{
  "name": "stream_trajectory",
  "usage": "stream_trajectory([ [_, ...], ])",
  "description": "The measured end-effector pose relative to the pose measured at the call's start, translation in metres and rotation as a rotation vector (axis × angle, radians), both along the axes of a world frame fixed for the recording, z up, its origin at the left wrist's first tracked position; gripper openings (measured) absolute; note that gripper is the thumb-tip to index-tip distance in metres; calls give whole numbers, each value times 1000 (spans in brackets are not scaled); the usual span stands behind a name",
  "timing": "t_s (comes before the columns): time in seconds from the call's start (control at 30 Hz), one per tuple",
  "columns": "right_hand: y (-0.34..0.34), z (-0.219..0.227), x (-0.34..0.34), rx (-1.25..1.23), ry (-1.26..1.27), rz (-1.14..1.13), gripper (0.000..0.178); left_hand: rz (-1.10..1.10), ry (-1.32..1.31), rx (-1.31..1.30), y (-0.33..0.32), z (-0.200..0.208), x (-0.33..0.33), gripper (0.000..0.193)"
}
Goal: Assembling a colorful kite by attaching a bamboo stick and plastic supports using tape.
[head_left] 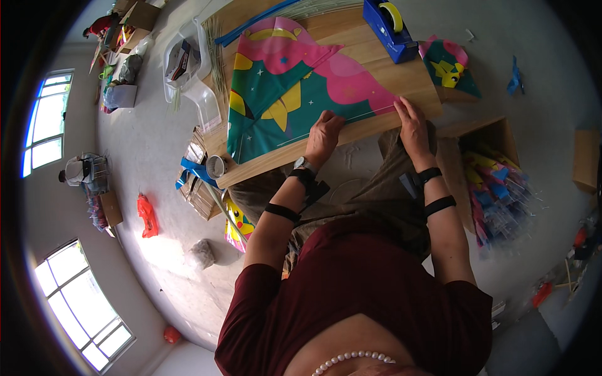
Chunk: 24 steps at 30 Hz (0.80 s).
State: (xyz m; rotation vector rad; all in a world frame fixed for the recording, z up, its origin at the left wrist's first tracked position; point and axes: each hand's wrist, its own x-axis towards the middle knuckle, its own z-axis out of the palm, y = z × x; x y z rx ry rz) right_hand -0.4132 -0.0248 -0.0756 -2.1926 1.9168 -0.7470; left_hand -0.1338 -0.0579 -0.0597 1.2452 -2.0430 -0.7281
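A printed plastic or fabric sheet in green, pink and yellow, looking like a kite sail, lies partly folded over on the wooden board before me. Along its near edge runs a thin pale line, perhaps a slim rod. My left hand is closed at that edge, its fingers curled down; what they pinch is hidden. At the sheet's right corner, my right hand grips the pink tip between thumb and fingers.
A blue tape dispenser stands at the board's far right. Thin sticks and blue strips lie at the far left, by a clear plastic bin. A small round tin sits at the near-left corner. An open carton holds packed printed pieces to the right.
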Motion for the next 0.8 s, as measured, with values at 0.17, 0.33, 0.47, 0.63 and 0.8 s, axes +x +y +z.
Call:
stream_trajectory([
  [0.17, 1, -2, 0, -16, 14, 12, 53, 10, -16, 2, -1, -2, 1, 10],
  [0.33, 1, -6, 0, 13, 48, 29, 57, 2, -46, -15, -3, -2, 5, 11],
  [0.47, 0, -7, -3, -15, 22, 36, 57, 5, -48, 90, -8, 8, 4, 14],
  [0.63, 1, -5, 0, -22, 29, 37, 57, -2, -8, 162, -19, 5, 21, 23],
  [0.8, 2, -3, 0, -12, 27, 24, 56, -3, -24, 156, -26, 7, 33, 20],
])
